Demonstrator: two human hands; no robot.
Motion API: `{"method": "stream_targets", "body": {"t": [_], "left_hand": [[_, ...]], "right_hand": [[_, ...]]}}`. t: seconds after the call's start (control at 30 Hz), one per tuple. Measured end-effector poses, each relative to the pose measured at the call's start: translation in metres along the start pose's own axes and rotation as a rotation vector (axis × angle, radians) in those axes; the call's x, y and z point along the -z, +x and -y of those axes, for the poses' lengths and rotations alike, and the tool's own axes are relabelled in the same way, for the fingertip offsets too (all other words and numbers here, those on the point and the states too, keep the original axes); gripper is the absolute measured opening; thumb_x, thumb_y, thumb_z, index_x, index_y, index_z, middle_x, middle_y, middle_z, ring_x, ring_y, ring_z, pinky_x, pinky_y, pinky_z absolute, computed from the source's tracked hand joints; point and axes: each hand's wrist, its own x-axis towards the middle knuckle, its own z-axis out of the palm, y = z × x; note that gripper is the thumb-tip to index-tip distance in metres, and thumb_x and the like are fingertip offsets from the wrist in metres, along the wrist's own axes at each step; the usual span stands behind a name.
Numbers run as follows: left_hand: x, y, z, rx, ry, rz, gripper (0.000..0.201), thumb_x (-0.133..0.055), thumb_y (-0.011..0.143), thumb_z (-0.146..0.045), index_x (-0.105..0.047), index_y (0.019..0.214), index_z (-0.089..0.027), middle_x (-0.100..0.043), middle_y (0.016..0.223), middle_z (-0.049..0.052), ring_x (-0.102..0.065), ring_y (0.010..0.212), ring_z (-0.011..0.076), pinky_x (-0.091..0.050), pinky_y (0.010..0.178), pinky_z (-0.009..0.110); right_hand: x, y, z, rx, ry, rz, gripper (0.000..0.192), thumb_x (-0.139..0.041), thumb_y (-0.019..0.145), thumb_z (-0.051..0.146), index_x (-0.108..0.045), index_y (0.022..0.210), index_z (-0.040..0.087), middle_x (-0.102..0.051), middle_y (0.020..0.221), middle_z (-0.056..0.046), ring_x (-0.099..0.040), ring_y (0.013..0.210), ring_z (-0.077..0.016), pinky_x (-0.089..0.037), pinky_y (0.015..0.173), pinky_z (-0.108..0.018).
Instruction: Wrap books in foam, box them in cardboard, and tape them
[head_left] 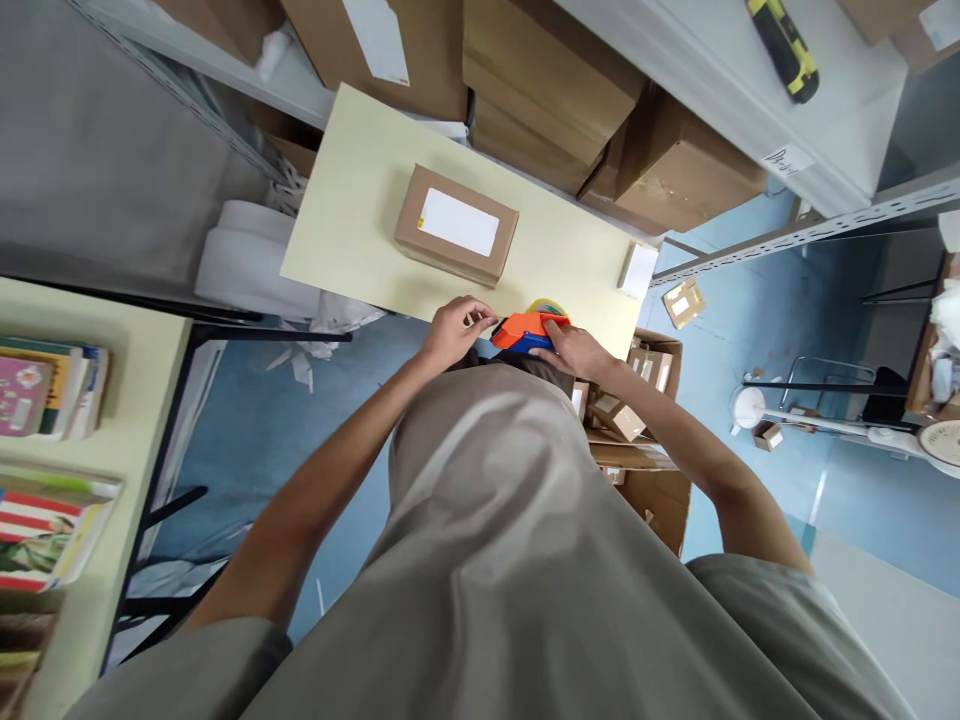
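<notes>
My right hand (576, 350) is wrapped round an orange and blue tape dispenser (521, 328), held close to my body at the table's near edge. A yellowish tape roll (547, 306) shows behind its orange frame. At the dispenser's left end, my left hand (456, 332) has its thumb and fingertips pinched together; whatever is between them is too small to make out. Beyond my hands, a closed brown cardboard box (409, 232) with a white label on top lies on the pale yellow table (337, 220).
A small white box (638, 270) sits at the table's right end. Large cartons (540, 70) line the shelf behind. An open carton (660, 500) of small boxes stands at right, below the table. Books (52, 390) lie on another table at left. A yellow-black cutter (784, 50) rests on the upper shelf.
</notes>
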Motion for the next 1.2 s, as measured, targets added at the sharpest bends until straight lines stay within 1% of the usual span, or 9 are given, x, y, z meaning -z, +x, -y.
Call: {"method": "stream_targets", "body": {"t": [0.1, 0.17, 0.27, 0.37, 0.47, 0.6, 0.87, 1.07, 1.2], "left_hand": [[-0.013, 0.006, 0.026, 0.079, -0.016, -0.036, 0.023, -0.075, 0.100, -0.044, -0.080, 0.093, -0.023, -0.081, 0.093, 0.005, -0.070, 0.080, 0.0206, -0.058, 0.079, 0.034], [-0.017, 0.011, 0.042, 0.132, -0.003, -0.120, 0.023, -0.076, 0.099, -0.044, -0.080, 0.094, -0.022, -0.081, 0.090, 0.004, -0.066, 0.075, 0.0188, -0.057, 0.078, 0.032], [-0.021, 0.020, 0.061, 0.192, 0.020, -0.260, 0.019, -0.077, 0.098, -0.040, -0.080, 0.095, -0.021, -0.081, 0.091, 0.004, -0.061, 0.070, 0.0168, -0.056, 0.078, 0.031], [-0.028, 0.030, 0.073, 0.224, 0.019, -0.373, 0.017, -0.079, 0.098, -0.038, -0.078, 0.101, -0.022, -0.081, 0.096, 0.003, -0.060, 0.070, 0.0160, -0.054, 0.077, 0.031], [-0.034, 0.036, 0.081, 0.255, -0.008, -0.472, 0.018, -0.083, 0.095, -0.038, -0.075, 0.101, -0.022, -0.078, 0.091, 0.002, -0.058, 0.069, 0.0153, -0.051, 0.073, 0.029], [-0.039, 0.039, 0.089, 0.278, -0.031, -0.522, 0.014, -0.083, 0.094, -0.034, -0.075, 0.090, -0.022, -0.068, 0.076, -0.002, -0.051, 0.063, 0.0147, -0.046, 0.068, 0.029], [-0.041, 0.051, 0.096, 0.321, -0.048, -0.558, 0.013, -0.082, 0.095, -0.030, -0.073, 0.091, -0.022, -0.074, 0.085, 0.001, -0.065, 0.076, 0.0171, -0.052, 0.075, 0.029], [-0.043, 0.064, 0.098, 0.381, -0.178, -0.630, 0.025, -0.090, 0.092, -0.030, -0.070, 0.105, -0.023, -0.081, 0.100, 0.004, -0.078, 0.096, 0.0193, -0.060, 0.092, 0.029], [-0.050, 0.075, 0.091, 0.487, -0.263, -0.701, 0.025, -0.090, 0.094, -0.029, -0.068, 0.106, -0.024, -0.080, 0.104, 0.006, -0.079, 0.103, 0.0205, -0.064, 0.101, 0.031]], "right_hand": [[0.001, -0.001, -0.021, -0.023, -0.040, 0.069, 0.065, -0.041, 0.121, 0.060, -0.046, 0.158, 0.007, -0.079, 0.134, -0.030, -0.079, 0.123, -0.0426, -0.057, 0.104, -0.049], [-0.001, -0.002, -0.042, -0.087, -0.059, 0.086, 0.064, -0.043, 0.120, 0.059, -0.048, 0.157, 0.007, -0.080, 0.132, -0.031, -0.079, 0.121, -0.0437, -0.057, 0.103, -0.049], [-0.006, 0.001, -0.068, -0.189, -0.065, 0.054, 0.065, -0.043, 0.120, 0.058, -0.046, 0.160, 0.006, -0.080, 0.132, -0.031, -0.079, 0.119, -0.0449, -0.058, 0.100, -0.050], [-0.015, 0.013, -0.078, -0.223, -0.058, 0.024, 0.067, -0.040, 0.120, 0.058, -0.044, 0.161, 0.005, -0.080, 0.132, -0.030, -0.079, 0.119, -0.0456, -0.059, 0.100, -0.051], [-0.026, 0.029, -0.077, -0.221, -0.058, -0.001, 0.074, -0.028, 0.120, 0.062, -0.040, 0.163, 0.003, -0.079, 0.132, -0.033, -0.078, 0.117, -0.0471, -0.059, 0.098, -0.054], [-0.036, 0.043, -0.077, -0.207, -0.055, -0.034, 0.081, -0.016, 0.118, 0.067, -0.040, 0.160, 0.003, -0.077, 0.132, -0.036, -0.077, 0.115, -0.0483, -0.060, 0.096, -0.057], [-0.033, 0.063, -0.073, -0.243, -0.050, -0.002, 0.071, -0.024, 0.122, 0.061, -0.038, 0.161, 0.003, -0.077, 0.136, -0.034, -0.078, 0.120, -0.0453, -0.061, 0.099, -0.053], [-0.029, 0.071, -0.064, -0.302, -0.054, 0.010, 0.071, -0.025, 0.122, 0.060, -0.038, 0.161, 0.002, -0.077, 0.134, -0.033, -0.079, 0.119, -0.0441, -0.062, 0.098, -0.049], [-0.024, 0.069, -0.051, -0.333, -0.071, 0.025, 0.070, -0.025, 0.123, 0.056, -0.038, 0.161, -0.001, -0.078, 0.129, -0.034, -0.080, 0.119, -0.0430, -0.062, 0.096, -0.047]]}}
